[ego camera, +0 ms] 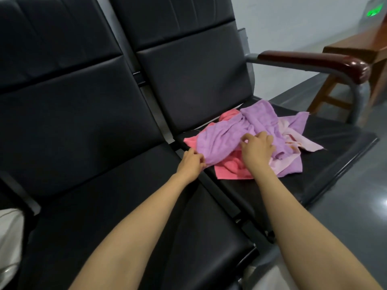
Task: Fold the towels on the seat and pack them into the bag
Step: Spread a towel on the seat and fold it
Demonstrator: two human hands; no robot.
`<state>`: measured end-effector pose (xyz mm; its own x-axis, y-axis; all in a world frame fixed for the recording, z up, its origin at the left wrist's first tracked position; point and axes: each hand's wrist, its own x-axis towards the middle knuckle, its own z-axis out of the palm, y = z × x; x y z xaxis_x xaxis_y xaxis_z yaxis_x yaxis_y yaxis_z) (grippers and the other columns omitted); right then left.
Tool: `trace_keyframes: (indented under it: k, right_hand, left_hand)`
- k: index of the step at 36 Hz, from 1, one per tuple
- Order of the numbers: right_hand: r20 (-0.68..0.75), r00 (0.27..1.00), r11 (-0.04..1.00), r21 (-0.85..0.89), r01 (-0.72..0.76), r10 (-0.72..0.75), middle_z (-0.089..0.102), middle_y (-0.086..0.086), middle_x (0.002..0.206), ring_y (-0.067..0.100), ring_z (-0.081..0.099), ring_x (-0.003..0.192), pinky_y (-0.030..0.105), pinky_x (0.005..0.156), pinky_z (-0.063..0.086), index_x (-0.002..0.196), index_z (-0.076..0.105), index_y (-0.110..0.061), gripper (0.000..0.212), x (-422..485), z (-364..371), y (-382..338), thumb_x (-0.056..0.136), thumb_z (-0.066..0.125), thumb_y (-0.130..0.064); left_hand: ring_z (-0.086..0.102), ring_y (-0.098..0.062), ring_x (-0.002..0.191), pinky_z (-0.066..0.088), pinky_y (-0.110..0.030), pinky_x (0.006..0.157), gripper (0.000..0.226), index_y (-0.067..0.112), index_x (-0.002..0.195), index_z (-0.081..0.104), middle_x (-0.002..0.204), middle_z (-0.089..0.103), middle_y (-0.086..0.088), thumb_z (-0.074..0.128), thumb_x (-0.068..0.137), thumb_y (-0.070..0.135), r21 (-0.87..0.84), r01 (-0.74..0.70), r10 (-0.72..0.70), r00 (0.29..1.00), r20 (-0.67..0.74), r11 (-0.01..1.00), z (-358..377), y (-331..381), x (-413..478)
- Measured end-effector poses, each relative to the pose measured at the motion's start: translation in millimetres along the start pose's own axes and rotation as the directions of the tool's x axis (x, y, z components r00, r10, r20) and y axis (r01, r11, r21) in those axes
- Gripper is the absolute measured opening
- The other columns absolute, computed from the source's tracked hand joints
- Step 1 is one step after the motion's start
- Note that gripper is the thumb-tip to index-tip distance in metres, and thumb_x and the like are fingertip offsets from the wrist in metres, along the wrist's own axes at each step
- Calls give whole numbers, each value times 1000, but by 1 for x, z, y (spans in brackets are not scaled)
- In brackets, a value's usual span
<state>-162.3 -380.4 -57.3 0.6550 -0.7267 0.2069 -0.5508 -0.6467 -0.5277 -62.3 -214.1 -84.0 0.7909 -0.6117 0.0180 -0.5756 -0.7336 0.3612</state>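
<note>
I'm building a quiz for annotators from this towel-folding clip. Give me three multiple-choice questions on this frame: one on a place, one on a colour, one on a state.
1. Where does the towel pile lie? A) the left-hand seat B) the seat beside the wooden armrest C) the floor
2. What colour is the towel pinched by the left hand? A) purple B) green C) white
3. How are the towels? A) stacked flat B) crumpled, unfolded C) bagged
Answers: 1 B, the heap sits next to the armrest; 2 A, the fingers pinch the purple towel's edge; 3 B, they lie rumpled over one another.
</note>
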Motion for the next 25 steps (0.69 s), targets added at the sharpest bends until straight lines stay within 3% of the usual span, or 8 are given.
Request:
trace_keyframes:
  k: [3,5,8,13,16,20,22,25]
  right_hand:
    - [-94,991,989,103,105,-95,46,22,120,38,41,112,43,94,34,114,64,-9,26,-1,-11,-11,98,46,-16]
    - [-119,986,955,259,147,-119,45,23,119,38,48,106,36,87,35,115,62,-5,26,-4,-15,-18,98,44,-12]
    - [-85,972,861,452,233,-219,48,21,119,27,49,97,25,77,29,114,58,-1,23,-13,-20,-37,99,43,-9]
    - [-49,896,719,579,385,-441,60,11,103,25,53,98,23,79,33,103,58,-5,13,-43,-18,-84,95,48,-6]
    - [28,817,632,650,423,-576,58,4,98,18,53,94,24,82,37,99,57,-14,12,-81,-17,-118,95,48,-7]
    - [197,575,464,806,366,-794,58,-8,85,0,54,77,18,76,43,94,54,-17,15,-150,-16,-156,95,48,-3]
    - [349,355,467,818,337,-867,59,-11,85,-2,55,77,16,76,44,99,56,-13,10,-181,-12,-166,97,50,-5]
    - [610,-7,555,727,405,-793,62,-7,110,7,60,99,24,91,49,118,56,-19,20,-213,-4,-171,98,54,-19]
  left_hand:
    - [43,-27,122,32,-31,98,13,4,95,60,126,52,-13,51,93,12,-59,-94,91,995,-52,994,-4,-1,-6]
    - [52,-25,99,40,-30,83,9,10,88,49,103,59,-12,47,95,12,-203,-91,65,989,-130,975,-12,0,-16]
    - [40,-9,63,31,-18,54,10,13,90,40,73,45,1,43,99,17,-458,-27,-101,962,-253,889,-34,-2,-40]
    - [44,3,61,36,-13,58,15,20,86,42,76,47,4,45,100,15,-686,-113,-274,861,-429,718,-77,-40,-98]
    - [52,8,64,43,-11,58,12,21,89,44,82,53,4,46,101,17,-699,-100,-325,833,-449,708,-99,-72,-152]
    - [48,5,61,38,-11,60,17,21,83,49,66,55,16,53,97,12,-672,-49,-424,740,-521,739,-121,-121,-235]
    - [47,3,59,37,-10,57,19,18,79,50,60,54,15,55,94,6,-680,4,-468,728,-501,733,-126,-137,-275]
    - [49,-1,60,38,-9,53,12,15,80,57,68,56,2,63,90,12,-668,129,-444,835,-325,733,-128,-146,-322]
